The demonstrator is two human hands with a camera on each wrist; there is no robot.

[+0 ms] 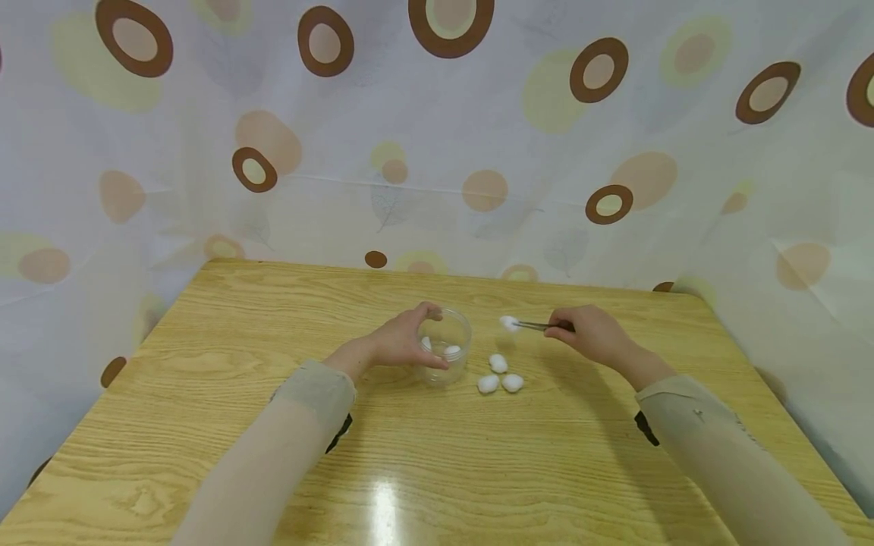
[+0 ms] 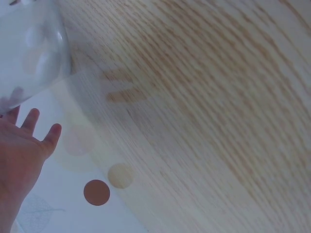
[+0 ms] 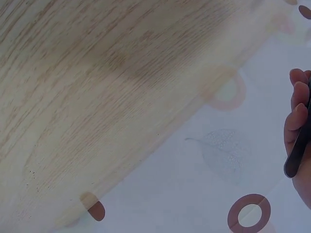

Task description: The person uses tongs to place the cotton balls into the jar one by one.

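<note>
Head view, item one: cotton ball (image 1: 508, 323), white, pinched at the tip of the tweezers (image 1: 542, 326), raised above the tabletop (image 1: 205, 394) just right of the jar (image 1: 447, 345). Tweezers: thin, dark metal, gripped by the right hand (image 1: 590, 334), whose fingers are curled round the rear of the tool; the right wrist view shows the dark handle end (image 3: 297, 153) lying against those curled fingers (image 3: 296, 114). Jar: clear plastic, open-topped, upright on the tabletop near its middle, two white cotton balls (image 1: 452, 351) visible inside. Left hand (image 1: 403, 345): wrapped round the jar's left side, thumb to the front and fingers over the far rim; the left wrist view shows the jar's clear wall (image 2: 34, 48) just above the fingertips (image 2: 51, 133). Loose cotton balls (image 1: 501, 375): three, white, clustered on the tabletop just right of the jar's base and below the tweezers. Tabletop: light wood grain. Backdrop: pale curtain (image 1: 437, 152) with brown rings and beige spots, hung round the tabletop.
</note>
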